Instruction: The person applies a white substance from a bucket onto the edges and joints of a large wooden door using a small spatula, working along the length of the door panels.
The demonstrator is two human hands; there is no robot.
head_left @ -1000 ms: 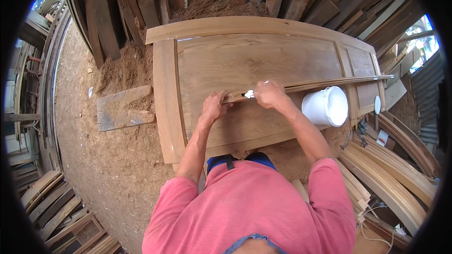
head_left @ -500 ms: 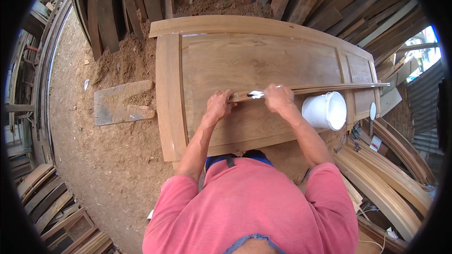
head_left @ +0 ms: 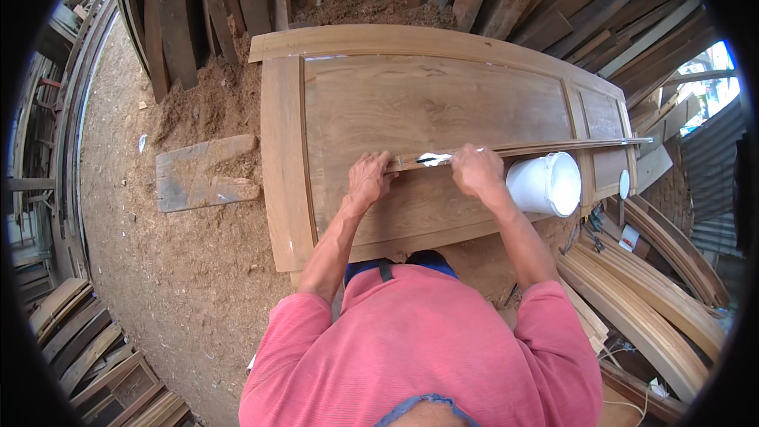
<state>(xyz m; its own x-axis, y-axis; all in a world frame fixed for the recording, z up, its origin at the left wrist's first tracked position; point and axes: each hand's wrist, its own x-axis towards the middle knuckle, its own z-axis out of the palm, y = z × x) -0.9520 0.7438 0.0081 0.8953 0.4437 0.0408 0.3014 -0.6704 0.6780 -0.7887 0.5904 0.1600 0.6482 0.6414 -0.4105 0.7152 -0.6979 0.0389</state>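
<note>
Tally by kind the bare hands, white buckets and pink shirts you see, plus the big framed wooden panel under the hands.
Bare hands: 2 (left hand, right hand)
White bucket: 1
Pink shirt: 1
Framed wooden panel: 1
Total: 5

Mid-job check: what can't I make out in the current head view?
All in the head view:
- Black-and-white item: its middle is hidden by the right hand.
- Left hand: some fingertips are hidden behind the hand itself.
- Wooden strips: too thin to count.
- White bucket: fill level lost in the white glare inside.
- Small tools: too small to identify.
</note>
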